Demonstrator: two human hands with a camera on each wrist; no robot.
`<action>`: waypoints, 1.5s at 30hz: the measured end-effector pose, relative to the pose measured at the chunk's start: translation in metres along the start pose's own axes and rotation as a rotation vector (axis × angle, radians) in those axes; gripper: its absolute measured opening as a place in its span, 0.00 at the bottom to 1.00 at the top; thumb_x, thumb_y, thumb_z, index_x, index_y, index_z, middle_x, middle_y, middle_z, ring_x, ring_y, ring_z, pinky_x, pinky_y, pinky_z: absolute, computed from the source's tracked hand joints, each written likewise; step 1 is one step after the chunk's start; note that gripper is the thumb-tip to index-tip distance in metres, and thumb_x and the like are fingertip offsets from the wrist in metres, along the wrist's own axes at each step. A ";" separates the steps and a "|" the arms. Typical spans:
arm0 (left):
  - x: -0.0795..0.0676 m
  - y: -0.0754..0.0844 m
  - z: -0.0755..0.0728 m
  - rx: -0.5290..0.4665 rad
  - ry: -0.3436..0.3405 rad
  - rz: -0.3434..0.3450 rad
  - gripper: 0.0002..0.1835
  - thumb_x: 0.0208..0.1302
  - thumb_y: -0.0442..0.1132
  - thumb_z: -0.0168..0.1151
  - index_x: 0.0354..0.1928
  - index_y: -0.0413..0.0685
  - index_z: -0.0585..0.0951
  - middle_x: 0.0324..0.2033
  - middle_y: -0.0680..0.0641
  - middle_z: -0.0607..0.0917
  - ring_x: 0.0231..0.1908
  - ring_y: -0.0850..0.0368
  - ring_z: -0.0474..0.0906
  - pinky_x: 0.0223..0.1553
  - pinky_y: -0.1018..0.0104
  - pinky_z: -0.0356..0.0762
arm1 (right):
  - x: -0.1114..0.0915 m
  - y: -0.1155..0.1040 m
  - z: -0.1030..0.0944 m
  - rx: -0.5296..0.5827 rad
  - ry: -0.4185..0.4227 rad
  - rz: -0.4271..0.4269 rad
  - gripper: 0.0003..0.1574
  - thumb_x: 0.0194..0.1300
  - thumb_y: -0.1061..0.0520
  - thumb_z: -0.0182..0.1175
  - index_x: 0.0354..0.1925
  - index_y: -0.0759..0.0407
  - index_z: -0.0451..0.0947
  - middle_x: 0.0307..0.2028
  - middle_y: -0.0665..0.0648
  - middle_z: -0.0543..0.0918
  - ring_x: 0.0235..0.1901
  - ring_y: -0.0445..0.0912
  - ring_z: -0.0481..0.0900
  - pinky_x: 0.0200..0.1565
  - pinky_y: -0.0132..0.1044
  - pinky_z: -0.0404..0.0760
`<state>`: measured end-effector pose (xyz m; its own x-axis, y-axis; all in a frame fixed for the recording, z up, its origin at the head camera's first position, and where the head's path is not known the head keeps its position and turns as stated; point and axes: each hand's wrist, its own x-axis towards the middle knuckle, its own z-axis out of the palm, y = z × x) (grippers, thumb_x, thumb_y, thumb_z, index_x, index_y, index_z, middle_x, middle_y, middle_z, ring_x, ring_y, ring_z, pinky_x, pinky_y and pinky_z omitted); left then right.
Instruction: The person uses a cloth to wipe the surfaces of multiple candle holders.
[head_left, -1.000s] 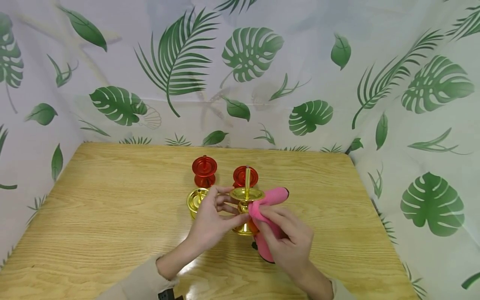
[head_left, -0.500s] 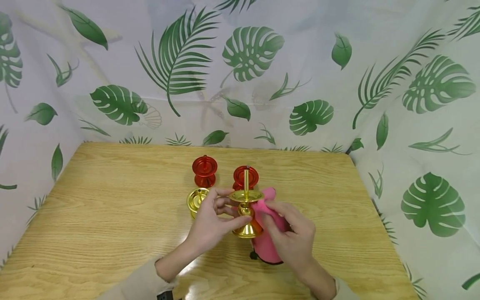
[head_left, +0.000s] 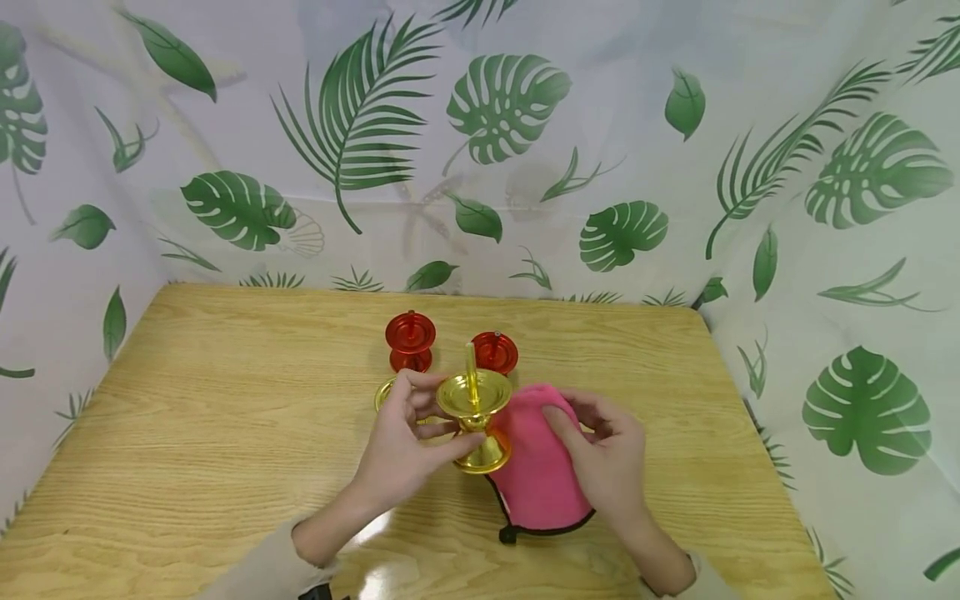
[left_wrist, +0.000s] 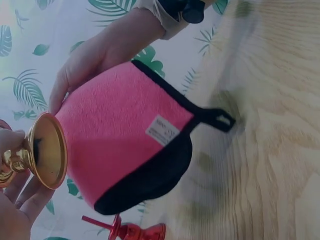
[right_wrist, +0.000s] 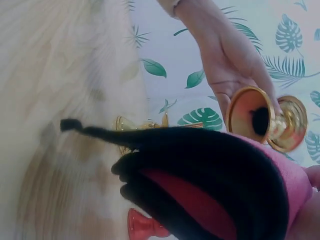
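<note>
My left hand (head_left: pixel 397 454) grips a gold candle holder (head_left: pixel 480 392) by its stem, above the table. Its spike leans slightly left and its dish faces me. In the left wrist view the round hollow base (left_wrist: pixel 50 150) shows a dark spot inside. My right hand (head_left: pixel 617 462) pinches the upper right edge of a pink cloth (head_left: pixel 536 475) with black edging. The cloth hangs folded beside and behind the holder; whether they touch I cannot tell. A white label (left_wrist: pixel 162 130) and a black hanging loop (left_wrist: pixel 216 119) show on it in the left wrist view.
Two red candle holders (head_left: pixel 411 337) stand behind my hands on the wooden table (head_left: pixel 247 400), the right one (head_left: pixel 497 354) partly covered by the raised holder. A second gold candle holder (head_left: pixel 384 392) is mostly hidden by my left hand. Leaf-print fabric (head_left: pixel 510 183) rises behind the table.
The cloth, bunched against the holder's stem before, now hangs spread out lower down. My right hand has shifted slightly right. The gold holder has moved a little left and tilted.
</note>
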<state>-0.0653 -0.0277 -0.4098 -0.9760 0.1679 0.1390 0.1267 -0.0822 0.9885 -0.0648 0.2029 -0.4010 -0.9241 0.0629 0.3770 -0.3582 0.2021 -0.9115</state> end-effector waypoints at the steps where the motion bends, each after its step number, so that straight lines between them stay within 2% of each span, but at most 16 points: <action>1: -0.001 0.001 -0.003 0.007 0.010 0.015 0.36 0.46 0.32 0.77 0.56 0.47 0.66 0.49 0.43 0.84 0.46 0.58 0.83 0.46 0.63 0.84 | 0.001 0.000 -0.002 0.011 0.003 0.036 0.12 0.57 0.68 0.66 0.42 0.68 0.82 0.35 0.45 0.88 0.34 0.40 0.87 0.28 0.31 0.84; 5: -0.002 0.002 -0.016 0.062 0.058 0.081 0.37 0.46 0.31 0.77 0.57 0.45 0.66 0.50 0.42 0.84 0.47 0.60 0.83 0.47 0.63 0.84 | 0.005 -0.001 -0.008 0.034 0.025 0.179 0.14 0.59 0.61 0.68 0.43 0.65 0.83 0.34 0.48 0.88 0.32 0.42 0.88 0.30 0.33 0.85; 9: -0.002 0.005 -0.033 0.121 0.109 0.126 0.38 0.47 0.31 0.76 0.58 0.44 0.65 0.50 0.43 0.85 0.47 0.62 0.83 0.46 0.65 0.84 | 0.007 0.000 -0.010 0.050 0.053 0.271 0.16 0.58 0.57 0.69 0.44 0.63 0.83 0.35 0.51 0.88 0.31 0.43 0.88 0.33 0.34 0.85; 12: -0.001 0.008 -0.046 0.142 0.139 0.148 0.38 0.48 0.31 0.76 0.59 0.43 0.64 0.50 0.46 0.85 0.46 0.62 0.83 0.46 0.66 0.84 | 0.008 0.002 -0.011 0.079 0.081 0.316 0.17 0.58 0.57 0.69 0.45 0.65 0.83 0.34 0.51 0.88 0.31 0.43 0.87 0.33 0.33 0.85; 18: 0.003 0.010 -0.075 0.197 0.199 0.203 0.39 0.48 0.29 0.75 0.60 0.43 0.64 0.48 0.63 0.84 0.46 0.66 0.83 0.46 0.70 0.83 | 0.010 0.006 -0.013 0.153 0.146 0.387 0.20 0.57 0.58 0.69 0.46 0.68 0.81 0.34 0.51 0.88 0.32 0.43 0.87 0.35 0.33 0.85; 23: 0.011 0.003 -0.097 0.239 0.269 0.260 0.38 0.48 0.26 0.74 0.60 0.41 0.64 0.48 0.65 0.84 0.45 0.68 0.82 0.47 0.73 0.82 | 0.011 0.009 -0.013 0.187 0.178 0.432 0.20 0.57 0.58 0.70 0.46 0.68 0.81 0.33 0.50 0.88 0.32 0.42 0.86 0.34 0.32 0.85; 25: 0.014 -0.003 -0.105 0.251 0.302 0.263 0.38 0.48 0.26 0.73 0.60 0.40 0.64 0.47 0.65 0.84 0.44 0.68 0.82 0.47 0.74 0.82 | 0.012 0.011 -0.013 0.199 0.180 0.455 0.20 0.57 0.58 0.70 0.46 0.68 0.81 0.33 0.49 0.88 0.32 0.41 0.86 0.34 0.32 0.85; 29: 0.021 -0.016 -0.120 0.266 0.354 0.234 0.38 0.48 0.27 0.74 0.60 0.41 0.65 0.44 0.64 0.84 0.43 0.68 0.82 0.47 0.74 0.81 | 0.013 0.017 -0.012 0.230 0.176 0.506 0.19 0.58 0.58 0.69 0.47 0.66 0.81 0.33 0.48 0.88 0.32 0.40 0.86 0.35 0.31 0.85; 33: 0.026 -0.031 -0.132 0.289 0.374 0.182 0.38 0.49 0.30 0.74 0.61 0.42 0.64 0.44 0.60 0.83 0.44 0.67 0.81 0.48 0.73 0.81 | 0.013 0.022 -0.010 0.247 0.171 0.541 0.20 0.57 0.57 0.70 0.47 0.64 0.81 0.34 0.48 0.88 0.32 0.40 0.86 0.35 0.31 0.85; 39: 0.031 -0.056 -0.146 0.350 0.371 0.057 0.39 0.53 0.35 0.73 0.62 0.42 0.61 0.50 0.46 0.82 0.45 0.66 0.79 0.52 0.70 0.80 | 0.012 0.028 -0.007 0.255 0.161 0.561 0.21 0.57 0.56 0.71 0.47 0.64 0.81 0.34 0.48 0.88 0.33 0.40 0.86 0.36 0.31 0.85; 45: 0.033 -0.076 -0.155 0.391 0.352 -0.057 0.40 0.53 0.37 0.73 0.62 0.42 0.58 0.54 0.42 0.80 0.46 0.63 0.77 0.55 0.65 0.80 | 0.011 0.031 -0.007 0.237 0.152 0.581 0.23 0.56 0.54 0.71 0.48 0.63 0.80 0.35 0.48 0.88 0.33 0.39 0.86 0.37 0.31 0.85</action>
<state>-0.1349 -0.1685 -0.4897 -0.9752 -0.1843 0.1223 0.0624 0.3011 0.9515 -0.0854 0.2167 -0.4242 -0.9531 0.2385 -0.1860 0.1592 -0.1273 -0.9790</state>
